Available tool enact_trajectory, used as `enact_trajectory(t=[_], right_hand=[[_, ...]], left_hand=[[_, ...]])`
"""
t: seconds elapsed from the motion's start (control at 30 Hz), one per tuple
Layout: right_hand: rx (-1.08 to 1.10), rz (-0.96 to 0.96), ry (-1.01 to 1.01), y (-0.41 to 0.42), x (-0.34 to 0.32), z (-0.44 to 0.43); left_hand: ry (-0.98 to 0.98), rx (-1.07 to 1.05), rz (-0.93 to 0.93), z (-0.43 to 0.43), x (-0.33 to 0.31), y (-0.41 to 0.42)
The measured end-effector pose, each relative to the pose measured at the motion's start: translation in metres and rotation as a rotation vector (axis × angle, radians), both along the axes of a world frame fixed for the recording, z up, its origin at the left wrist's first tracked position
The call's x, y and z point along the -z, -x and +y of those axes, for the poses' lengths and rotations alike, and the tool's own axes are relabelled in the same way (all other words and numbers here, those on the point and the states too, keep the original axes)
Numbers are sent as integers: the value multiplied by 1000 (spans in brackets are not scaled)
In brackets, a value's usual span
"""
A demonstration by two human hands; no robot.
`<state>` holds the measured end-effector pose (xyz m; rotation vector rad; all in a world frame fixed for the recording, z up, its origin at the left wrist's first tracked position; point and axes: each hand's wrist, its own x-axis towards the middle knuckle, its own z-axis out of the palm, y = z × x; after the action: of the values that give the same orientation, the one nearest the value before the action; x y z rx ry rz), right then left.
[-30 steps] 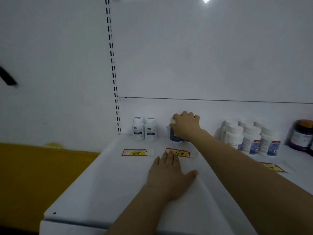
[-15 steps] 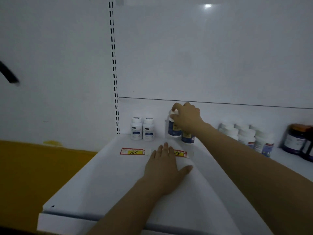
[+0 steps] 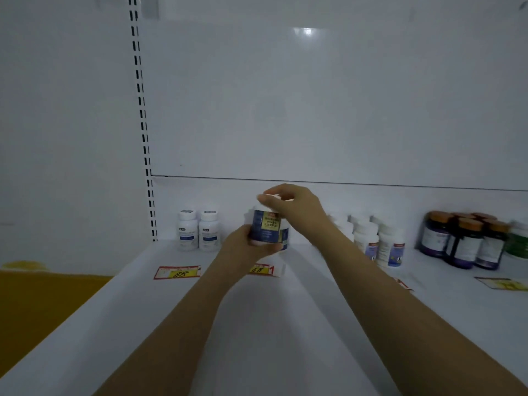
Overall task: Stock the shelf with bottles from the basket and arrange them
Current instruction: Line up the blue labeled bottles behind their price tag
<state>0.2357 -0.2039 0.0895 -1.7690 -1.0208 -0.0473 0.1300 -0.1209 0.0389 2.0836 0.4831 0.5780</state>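
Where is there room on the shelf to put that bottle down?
Bare shelf lies in front of the price tags, and a gap sits between the two white bottles and the blue-labelled bottle that both hands hold. The right is crowded: white bottles, then dark jars.

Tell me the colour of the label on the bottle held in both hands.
Dark blue with a yellow panel, on the bottle; head view.

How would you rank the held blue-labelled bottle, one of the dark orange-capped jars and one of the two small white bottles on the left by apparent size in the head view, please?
1. Dark orange-capped jar
2. Held blue-labelled bottle, in both hands' grip. It looks close to the jar, and being lifted nearer the camera leaves this order unsure.
3. Small white bottle, clearly smallest.
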Motion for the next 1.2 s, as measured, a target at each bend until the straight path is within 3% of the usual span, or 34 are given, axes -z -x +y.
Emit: enact_trajectory(t=[0.23, 0.63, 1.2], right_hand=[[-117, 184, -75, -11, 23, 7], [-180, 182, -108, -15, 25, 6], [-220, 180, -131, -10, 25, -2]], left_hand=[[167, 98, -32, 12, 7, 3], [284, 156, -82, 18, 11, -2], [226, 137, -78, 15, 8, -2]])
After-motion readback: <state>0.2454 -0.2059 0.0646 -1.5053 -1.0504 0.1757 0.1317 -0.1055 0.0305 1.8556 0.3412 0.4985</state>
